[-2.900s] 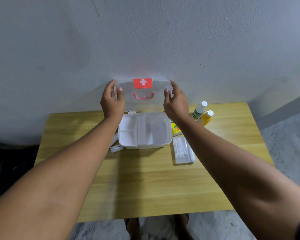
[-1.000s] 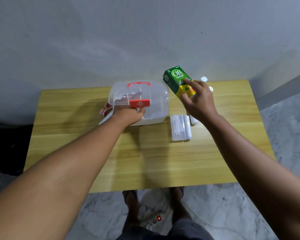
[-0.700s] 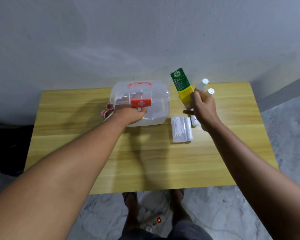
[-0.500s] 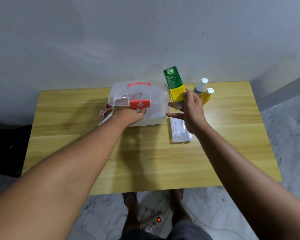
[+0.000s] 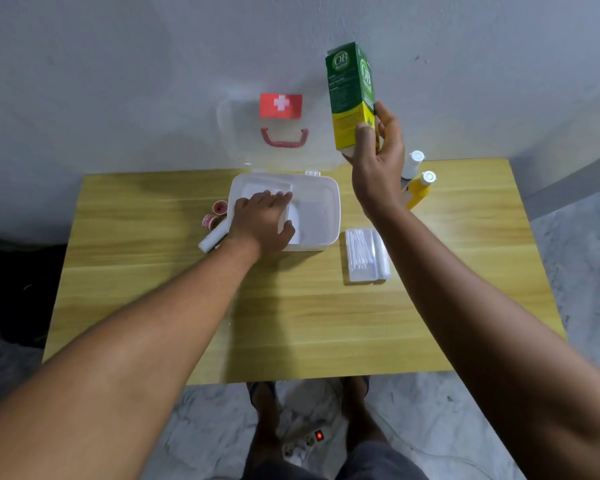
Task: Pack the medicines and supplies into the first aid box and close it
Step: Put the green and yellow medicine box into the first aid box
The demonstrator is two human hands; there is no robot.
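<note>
carton up, box open, tray in the way

my right hand (image 5: 378, 168) has the green and yellow carton (image 5: 350, 98) by its lower end, thumb on the front face and fingers wrapped behind, and holds it upright in the air above the table's (image 5: 291, 323) back edge, right of the middle. my left hand (image 5: 260, 223) lies over the inner tray (image 5: 257, 187) in the left half of the first aid box (image 5: 329, 206), fingers reaching its far edge and thumb hooked round its near right side; i read that as a hold on the tray. the box sits at the middle of the back edge, its clear lid (image 5: 243, 140) standing open against the wall.

the carton looks like thin card, light and easy to dent, so a flat grip across the two broad faces suits it better than a squeeze on the corners. i expect it has to lie on its side to fit under the lid. the tray is stiff plastic and smooth; its rim is the place to take it.

not yet packed: the cotton swab pack (image 5: 364, 254) just right of the box, soft film that will slide; the white bottle (image 5: 413, 164) and yellow bottle (image 5: 420, 192) near the back right corner, tall and easy to tip; the tape rolls (image 5: 219, 207) and a white tube (image 5: 213, 239) just left of the box, which will roll.
</note>
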